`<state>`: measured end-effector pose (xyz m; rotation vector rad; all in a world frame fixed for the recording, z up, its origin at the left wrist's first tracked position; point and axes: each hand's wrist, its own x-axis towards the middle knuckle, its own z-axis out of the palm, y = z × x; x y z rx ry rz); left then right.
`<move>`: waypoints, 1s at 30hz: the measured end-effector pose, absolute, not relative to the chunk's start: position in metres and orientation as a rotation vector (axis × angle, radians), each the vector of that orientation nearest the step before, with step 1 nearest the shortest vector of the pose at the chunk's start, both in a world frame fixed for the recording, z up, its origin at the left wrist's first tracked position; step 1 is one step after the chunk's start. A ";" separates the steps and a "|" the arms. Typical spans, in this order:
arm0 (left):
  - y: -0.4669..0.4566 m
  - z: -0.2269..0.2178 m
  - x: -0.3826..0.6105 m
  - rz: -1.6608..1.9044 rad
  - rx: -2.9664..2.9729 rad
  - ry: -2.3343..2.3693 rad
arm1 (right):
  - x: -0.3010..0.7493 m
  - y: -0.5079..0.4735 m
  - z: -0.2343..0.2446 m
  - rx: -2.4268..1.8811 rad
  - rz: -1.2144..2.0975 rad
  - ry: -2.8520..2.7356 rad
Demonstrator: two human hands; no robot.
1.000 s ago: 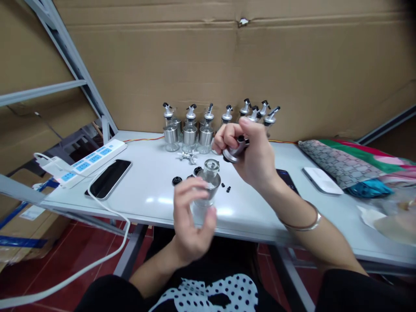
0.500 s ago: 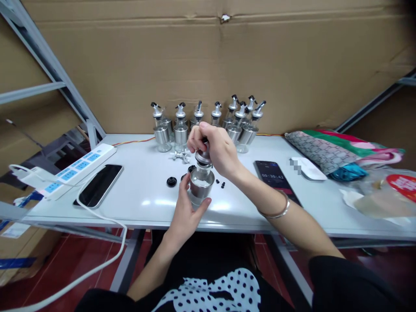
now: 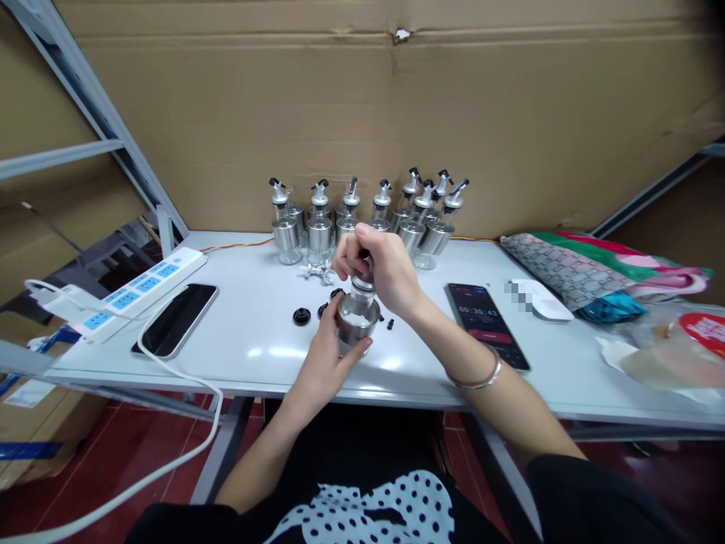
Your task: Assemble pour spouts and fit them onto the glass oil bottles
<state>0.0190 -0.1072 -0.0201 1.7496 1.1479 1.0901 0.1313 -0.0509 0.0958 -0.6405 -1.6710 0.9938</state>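
Observation:
A small glass bottle (image 3: 358,320) with a steel band stands on the white table (image 3: 254,340) in front of me. My left hand (image 3: 328,357) wraps round its lower body. My right hand (image 3: 381,269) is closed over the metal pourer cap (image 3: 362,282) sitting on the bottle's neck. A few small black parts (image 3: 301,316) lie on the table just left and right of the bottle. Several finished bottles with pourer spouts (image 3: 362,219) stand in a row at the back against the cardboard.
A dark phone (image 3: 175,329) and a white power strip (image 3: 141,285) with cable lie at the left. Another phone (image 3: 485,323) showing a timer, a white device (image 3: 538,299) and folded patterned fabric (image 3: 589,269) lie to the right. A cardboard wall stands behind.
My right hand brought the cap down onto the bottle's neck and has stayed closed over it. My left hand set the bottle on the table and keeps gripping it.

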 end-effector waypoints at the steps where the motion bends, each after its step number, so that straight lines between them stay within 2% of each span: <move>1: -0.106 -0.020 0.019 1.073 1.759 1.145 | 0.131 -0.050 0.094 -0.631 1.001 -1.657; 7: -0.106 -0.021 0.020 0.944 1.790 1.166 | 0.132 -0.050 0.090 -0.617 1.049 -1.621; 30: -0.104 -0.023 0.020 0.965 1.876 1.156 | 0.148 -0.048 0.092 -0.587 1.188 -1.840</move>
